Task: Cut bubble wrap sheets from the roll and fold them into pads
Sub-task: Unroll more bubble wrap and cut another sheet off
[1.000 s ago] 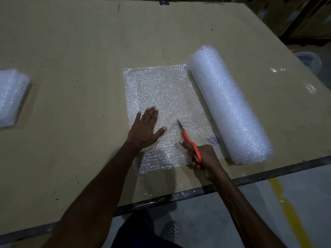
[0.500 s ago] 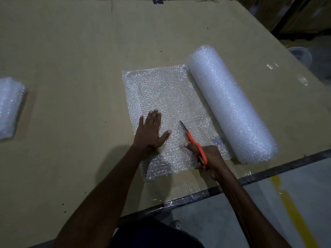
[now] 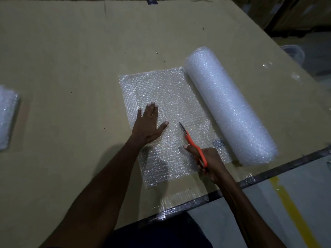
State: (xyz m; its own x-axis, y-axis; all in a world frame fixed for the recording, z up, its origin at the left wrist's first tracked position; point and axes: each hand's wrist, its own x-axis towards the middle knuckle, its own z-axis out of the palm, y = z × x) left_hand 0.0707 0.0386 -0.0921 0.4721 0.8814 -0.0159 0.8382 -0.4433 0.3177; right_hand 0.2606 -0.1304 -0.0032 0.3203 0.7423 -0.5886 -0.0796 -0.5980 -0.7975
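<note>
Your left hand [image 3: 149, 125] flat with fingers spread on the bubble wrap sheet [image 3: 170, 104] near the table's [image 3: 71, 51] front edge, your right hand [image 3: 208, 161] gripping orange scissors [image 3: 194, 145], blades seemingly nearly closed, roll [image 3: 231, 106] touching the sheet's right side

1. Folded bubble wrap pad [image 3: 7, 119]: cut off by the left edge.
2. Scissors [image 3: 194, 145]: handle loops hidden inside the right hand [image 3: 211, 161].
3. Plastic container [image 3: 293, 52]: dim; contents indiscernible.
</note>
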